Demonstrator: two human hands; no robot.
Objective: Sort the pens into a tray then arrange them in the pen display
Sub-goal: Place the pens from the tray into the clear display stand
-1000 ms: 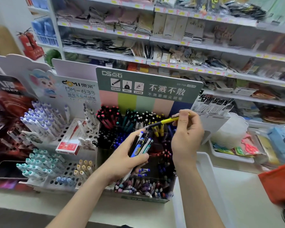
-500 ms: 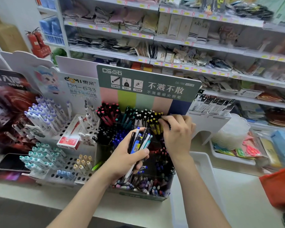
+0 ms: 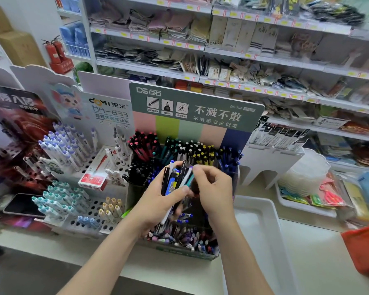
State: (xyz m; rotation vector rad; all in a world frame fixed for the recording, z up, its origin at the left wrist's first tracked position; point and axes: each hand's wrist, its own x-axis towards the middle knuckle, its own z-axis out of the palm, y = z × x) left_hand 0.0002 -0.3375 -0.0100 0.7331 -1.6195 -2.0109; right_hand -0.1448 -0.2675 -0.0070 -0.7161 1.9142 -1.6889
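Right hand (image 3: 213,188) moved back to the pens (image 3: 175,179); white counter (image 3: 307,262), shelves (image 3: 264,60) behind.

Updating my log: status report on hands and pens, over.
Left grip holds bundle of pens above pen display. Right grip at bundle's top, hold unclear, blurred. White tray right of display. Nothing blocking display.

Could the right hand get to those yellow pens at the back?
Probably yes: the yellow pens stand uncovered just behind the right hand, though it is busy at the bundle of pens.
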